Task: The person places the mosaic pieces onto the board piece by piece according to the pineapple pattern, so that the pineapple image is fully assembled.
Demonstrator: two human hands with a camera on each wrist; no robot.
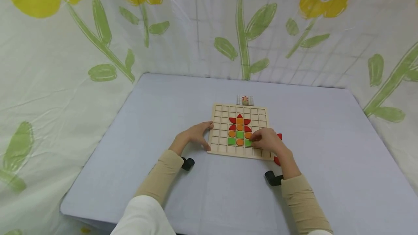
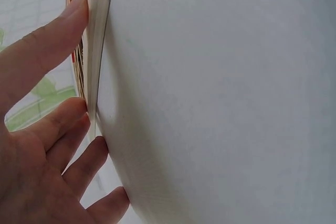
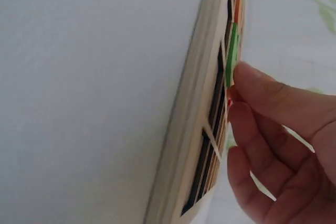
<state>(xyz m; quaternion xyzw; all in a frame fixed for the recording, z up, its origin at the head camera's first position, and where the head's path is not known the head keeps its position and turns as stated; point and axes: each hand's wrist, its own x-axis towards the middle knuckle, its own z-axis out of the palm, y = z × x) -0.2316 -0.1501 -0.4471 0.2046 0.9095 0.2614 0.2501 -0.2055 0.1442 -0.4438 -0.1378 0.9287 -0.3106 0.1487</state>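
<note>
A wooden grid board [image 1: 222, 148] lies on the table, with red, orange and green pieces forming a figure in its cells. My left hand [image 1: 198, 132] is at the board's left side, thumb near the front corner and fingers farther back. In the left wrist view, the left thumb [image 2: 71, 19] and fingertips touch the board's rim [image 2: 96, 40]. My right hand [image 1: 267, 140] is over the board's right part. Its thumb and forefinger pinch a green square tile [image 3: 231, 59] at its cell in the front row; the other fingers are bent.
A small picture card [image 1: 245, 100] showing a similar figure stands behind the board. Red pieces [image 1: 277, 160] lie on the table beside the board's right edge, partly behind the right hand. A black wrist device [image 1: 273, 178] sits below each wrist. A flowered curtain surrounds the table.
</note>
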